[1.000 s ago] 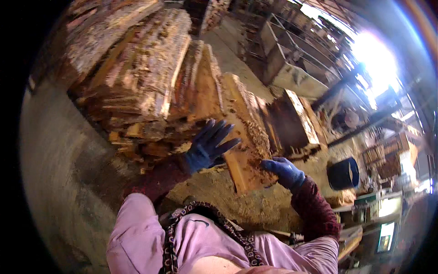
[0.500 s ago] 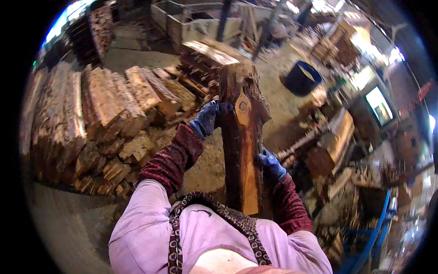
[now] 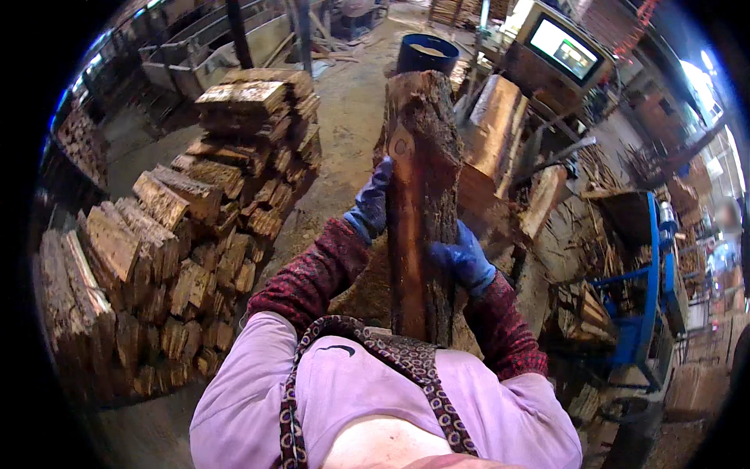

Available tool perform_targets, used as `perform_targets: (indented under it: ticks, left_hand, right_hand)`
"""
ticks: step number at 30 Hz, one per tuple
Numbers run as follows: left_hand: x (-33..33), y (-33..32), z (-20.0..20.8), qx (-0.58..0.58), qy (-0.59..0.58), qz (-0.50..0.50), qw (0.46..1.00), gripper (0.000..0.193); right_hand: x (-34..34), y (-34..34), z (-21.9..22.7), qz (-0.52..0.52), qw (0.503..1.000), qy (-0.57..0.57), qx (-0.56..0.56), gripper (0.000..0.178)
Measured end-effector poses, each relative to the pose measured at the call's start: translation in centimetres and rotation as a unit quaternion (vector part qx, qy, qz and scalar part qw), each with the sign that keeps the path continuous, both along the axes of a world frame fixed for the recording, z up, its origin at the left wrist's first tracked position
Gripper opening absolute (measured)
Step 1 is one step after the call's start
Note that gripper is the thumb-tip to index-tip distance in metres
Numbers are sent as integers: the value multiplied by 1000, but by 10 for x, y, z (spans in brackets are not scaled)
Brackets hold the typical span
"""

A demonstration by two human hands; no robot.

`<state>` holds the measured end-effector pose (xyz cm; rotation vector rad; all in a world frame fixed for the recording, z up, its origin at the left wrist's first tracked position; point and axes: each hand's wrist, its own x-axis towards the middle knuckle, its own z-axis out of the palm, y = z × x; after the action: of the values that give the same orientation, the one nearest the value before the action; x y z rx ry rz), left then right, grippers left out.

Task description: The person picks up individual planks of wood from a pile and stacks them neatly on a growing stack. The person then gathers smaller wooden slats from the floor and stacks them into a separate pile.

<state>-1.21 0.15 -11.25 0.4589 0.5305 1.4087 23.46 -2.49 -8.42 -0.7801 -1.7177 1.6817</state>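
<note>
Between my hands stands a long split log [image 3: 426, 187], its far end raised and its near end close to my apron. Dark rough bark covers its right side; a smooth reddish-brown face with a round knot lies on the left. My left hand [image 3: 369, 202], in a blue glove, grips the left edge below the knot. Lower on the bark side, my right hand [image 3: 467, 262] in a matching glove is pressed round the log. Fingers of both hands are partly hidden behind the wood.
A tall stack of split wood [image 3: 187, 266] runs along my left. Ahead stands a dark round bin [image 3: 428, 53]. To the right are a large cut timber [image 3: 494, 129], a lit screen [image 3: 564, 48] and a blue metal frame [image 3: 644, 289]. Sticks litter the floor beyond.
My view has swung to the right: the wood stack, bin and screen have shifted left. Both hands still hold the log, which has turned to show more bark.
</note>
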Motion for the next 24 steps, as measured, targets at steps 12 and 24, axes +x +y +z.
perform_targets:
  ticks: [12, 24]
  left_hand:
    - [23, -96, 63, 346, 264, -165, 885, 120]
    - [46, -12, 140, 461, 17, -424, 779, 122]
  right_hand:
    - [56, -60, 5, -251, 899, 359, 23, 53]
    - [104, -70, 45, -500, 841, 152, 141, 52]
